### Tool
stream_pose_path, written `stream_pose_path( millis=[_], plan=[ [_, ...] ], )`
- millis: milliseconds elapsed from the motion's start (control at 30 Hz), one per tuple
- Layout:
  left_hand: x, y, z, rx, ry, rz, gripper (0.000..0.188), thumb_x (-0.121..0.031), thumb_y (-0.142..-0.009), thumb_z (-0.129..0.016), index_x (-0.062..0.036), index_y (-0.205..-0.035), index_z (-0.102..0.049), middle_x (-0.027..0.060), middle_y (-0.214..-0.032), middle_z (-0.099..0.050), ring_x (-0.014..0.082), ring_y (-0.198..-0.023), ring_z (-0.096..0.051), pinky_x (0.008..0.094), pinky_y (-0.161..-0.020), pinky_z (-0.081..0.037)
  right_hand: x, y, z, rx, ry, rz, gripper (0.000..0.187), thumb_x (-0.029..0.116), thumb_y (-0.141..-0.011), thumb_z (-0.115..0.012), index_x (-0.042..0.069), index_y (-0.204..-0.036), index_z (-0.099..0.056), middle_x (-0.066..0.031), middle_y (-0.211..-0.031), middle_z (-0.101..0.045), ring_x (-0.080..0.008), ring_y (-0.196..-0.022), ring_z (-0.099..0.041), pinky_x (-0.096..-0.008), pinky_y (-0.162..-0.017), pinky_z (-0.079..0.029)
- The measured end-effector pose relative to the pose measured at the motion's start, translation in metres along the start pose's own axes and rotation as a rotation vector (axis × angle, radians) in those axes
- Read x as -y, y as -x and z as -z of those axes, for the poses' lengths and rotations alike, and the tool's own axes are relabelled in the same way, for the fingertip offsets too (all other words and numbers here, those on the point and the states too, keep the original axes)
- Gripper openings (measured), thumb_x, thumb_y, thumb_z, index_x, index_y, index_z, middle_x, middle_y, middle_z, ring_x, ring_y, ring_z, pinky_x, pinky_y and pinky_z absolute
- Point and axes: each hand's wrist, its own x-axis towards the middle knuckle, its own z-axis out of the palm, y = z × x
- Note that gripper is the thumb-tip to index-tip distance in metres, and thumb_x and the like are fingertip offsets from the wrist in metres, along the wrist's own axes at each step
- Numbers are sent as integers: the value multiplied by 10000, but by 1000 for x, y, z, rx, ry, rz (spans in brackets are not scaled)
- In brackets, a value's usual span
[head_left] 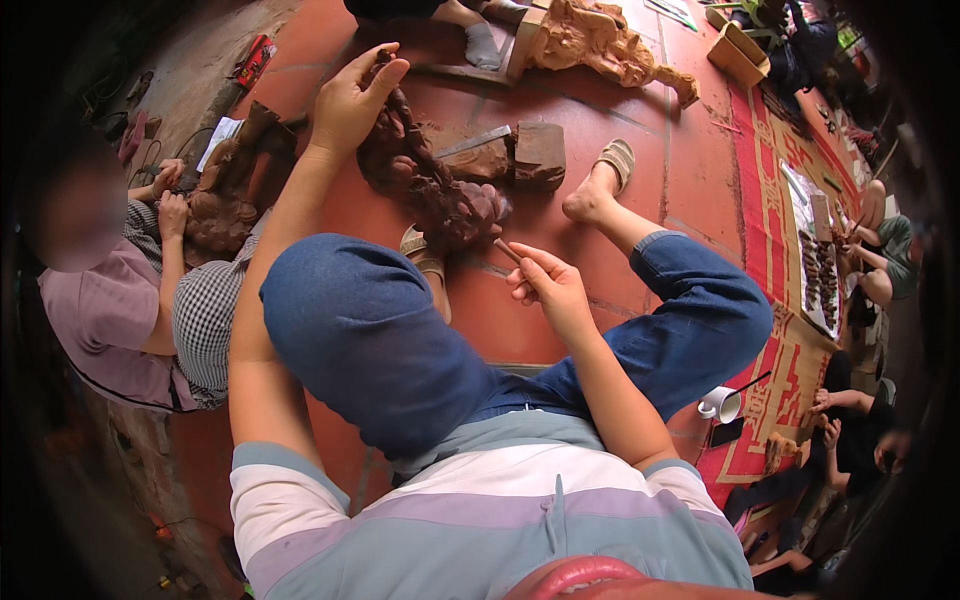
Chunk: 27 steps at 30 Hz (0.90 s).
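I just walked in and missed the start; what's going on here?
The person's left hand grips the far end of a dark carving, while the right hand holds a thin stick with its tip at the near end. To the left, a co-worker sits with a second carving.

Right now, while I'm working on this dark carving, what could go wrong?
The thin tool in your right hand is at the near end of the dark carving; if it slipped, it might scratch the surface. Your left hand is at the far end, so the near end could shift under pressure. The white mug, with a dark stick in it, sits to the right of your bent leg; a careless movement might knock it over.
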Motion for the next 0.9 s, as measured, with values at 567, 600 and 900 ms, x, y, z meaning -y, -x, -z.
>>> stream_pose_path(
  millis=[567,600,900],
  plan=[
    [-32,-16,-6,255,-135,-25,536,-556,-905,-528,-171,-1277,-565,127,-1025,-681,270,-986,-648,351,-870,-476,13,-29,-5,-233,121,316,139,88,-967,-537,-4,-1062,-579,-65,-833,-658,-100,-734,-620,-228,-653,-519],
    [-30,-18,-3,248,-138,-3,530,-550,-906,-529,-171,-1274,-567,128,-1006,-683,273,-972,-651,353,-860,-479,10,-34,-4,-266,190,383,105,74,-946,-569,4,-1015,-606,-50,-842,-665,-85,-750,-619,-225,-639,-515],
    [-19,-2,5,114,-16,76,479,-451,-905,-605,-140,-1269,-576,110,-1052,-669,230,-992,-653,330,-856,-490,18,-116,-48,-141,532,686,84,53,-853,-696,27,-915,-645,-22,-827,-661,-50,-715,-588,-239,-594,-469]
  ],
)
